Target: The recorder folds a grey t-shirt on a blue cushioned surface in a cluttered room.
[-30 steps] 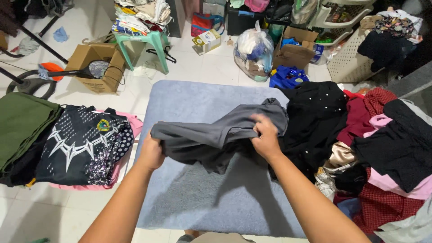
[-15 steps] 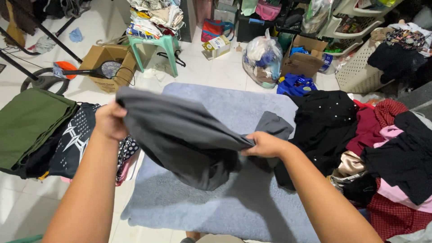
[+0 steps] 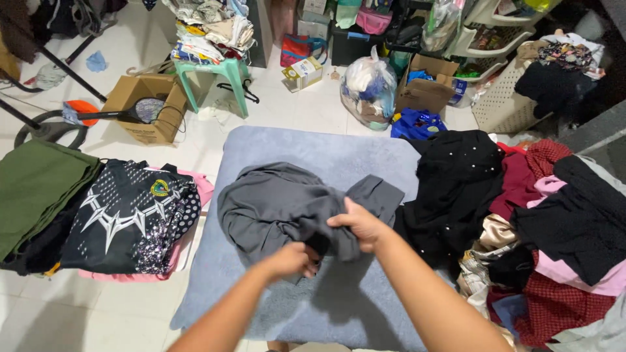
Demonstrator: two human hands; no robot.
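A dark grey garment [image 3: 274,205] lies bunched on a grey-blue mat [image 3: 313,153] spread on the white tiled floor. My left hand [image 3: 293,259] grips the garment's near edge. My right hand [image 3: 358,225] is closed on a fold of the same cloth just to the right, close to the left hand. Both forearms reach in from the bottom of the view.
Left of the mat lies a stack with a black patterned shirt [image 3: 127,215] and green cloth [image 3: 36,186]. A heap of black, maroon and pink clothes [image 3: 541,208] sits on the right. Farther back stand a cardboard box [image 3: 143,107], a green stool [image 3: 212,72] and a filled plastic bag [image 3: 368,88].
The left hand had lifted the garment up and to the left; it has since come down beside the right hand, and the garment now lies bunched on the mat.
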